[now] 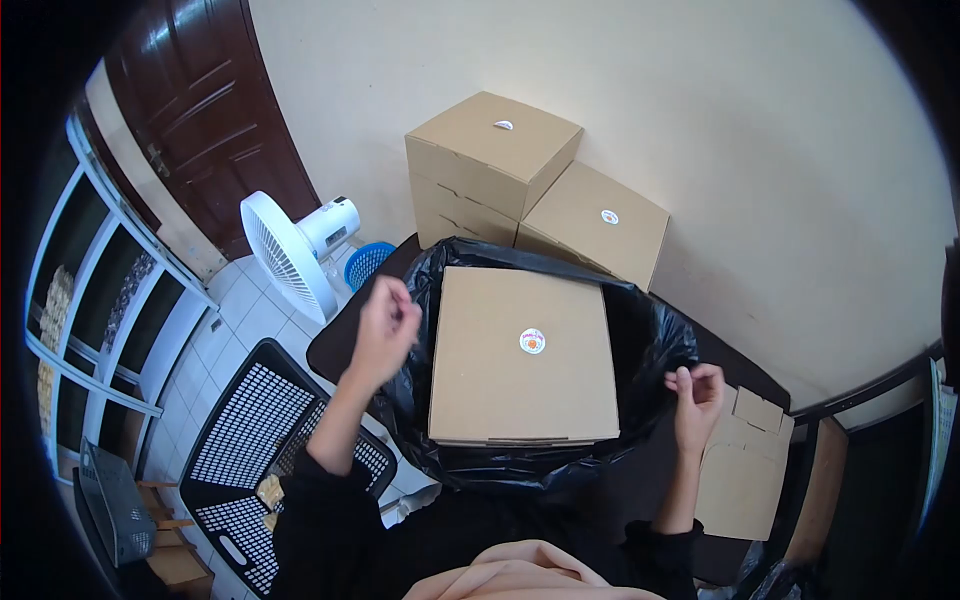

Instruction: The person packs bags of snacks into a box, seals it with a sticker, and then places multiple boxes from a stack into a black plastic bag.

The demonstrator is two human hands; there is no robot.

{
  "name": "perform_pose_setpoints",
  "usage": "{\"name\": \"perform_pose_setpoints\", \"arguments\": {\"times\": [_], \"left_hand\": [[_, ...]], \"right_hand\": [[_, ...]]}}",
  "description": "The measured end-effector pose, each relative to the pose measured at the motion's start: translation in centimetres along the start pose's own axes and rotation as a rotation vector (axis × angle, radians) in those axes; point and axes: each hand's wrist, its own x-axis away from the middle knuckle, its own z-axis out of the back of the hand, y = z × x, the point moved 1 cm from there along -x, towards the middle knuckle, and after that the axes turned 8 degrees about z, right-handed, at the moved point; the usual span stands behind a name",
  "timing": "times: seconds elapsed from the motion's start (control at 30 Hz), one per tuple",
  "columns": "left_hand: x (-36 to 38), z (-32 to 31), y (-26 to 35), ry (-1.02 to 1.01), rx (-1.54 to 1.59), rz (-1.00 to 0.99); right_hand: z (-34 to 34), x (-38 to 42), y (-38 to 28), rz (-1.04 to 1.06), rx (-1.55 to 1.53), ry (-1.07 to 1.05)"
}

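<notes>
A brown cardboard box [525, 385] with a round sticker on its lid sits inside an open black plastic bag [560, 468] on the dark table. At the bag's left rim, my left hand [388, 325] is raised with its fingers curled; whether it holds any plastic cannot be made out. My right hand [697, 388] is at the bag's right rim, thumb and fingertips pinched on the black plastic. The bag's edges stand up around the box, and its lower part is hidden beneath the box.
Behind the bag, stacked boxes [490, 135] and another box [600, 220] stand against the wall. Flat cardboard [745, 470] lies at right. A white fan [290, 258], blue basket [368, 264] and black crate [245, 420] are at left.
</notes>
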Motion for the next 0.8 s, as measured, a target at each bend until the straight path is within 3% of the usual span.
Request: {"name": "perform_pose_setpoints", "arguments": {"times": [0.03, 0.1, 0.2, 0.27, 0.3, 0.37, 0.43, 0.5, 0.57, 0.63, 0.67, 0.7, 0.8], "left_hand": [[1.6, -0.8, 0.2, -0.071, -0.015, 0.035], [2.7, -0.8, -1.1, -0.13, -0.502, -0.158], [3.0, -0.2, -4.0, -0.099, -0.677, -0.183], [4.4, -0.8, -2.3, -0.061, -1.142, -0.08], [4.7, -1.0, -2.7, -0.064, -1.143, -0.07], [5.4, -1.3, -4.4, -0.109, -1.493, 0.005], [5.6, -1.3, -5.3, -0.146, -1.591, 0.058], [5.9, -1.1, -5.5, -0.256, -1.774, 0.075], [6.8, -0.6, -5.2, -0.278, -1.743, 0.048], [6.9, 0.0, -4.6, -0.379, -1.642, -0.003], [6.9, 0.5, -4.3, -0.407, -1.482, -0.004], [7.0, 1.3, -4.1, -0.41, -1.481, -0.004], [7.7, 4.5, -2.3, -0.508, -0.744, 0.024]], "right_hand": [[-0.8, 0.7, -0.5, -0.082, -0.016, -0.04], [-1.3, 1.5, 0.5, -0.079, 0.269, -0.153], [-1.9, 1.6, -0.1, -0.081, 0.369, -0.266], [-1.5, 1.7, -2.2, -0.45, 0.174, -0.576], [-1.1, 1.9, -2.8, -0.458, 0.173, -0.582], [0.2, 2.4, -3.4, -0.535, 0.134, -0.86], [1.5, 2.2, -5.0, -0.534, -0.118, -0.946], [1.9, 2.0, -6.3, -0.272, -0.455, -0.787], [1.6, 0.5, -6.5, -0.22, -0.762, -0.493], [0.5, -0.5, -7.0, -0.364, -0.874, -0.087], [0.3, -1.1, -7.1, -0.366, -0.871, -0.085], [0.0, -1.6, -7.2, -0.341, -0.771, -0.266], [-0.7, -0.9, -7.7, -0.353, -0.435, -0.699]]}}
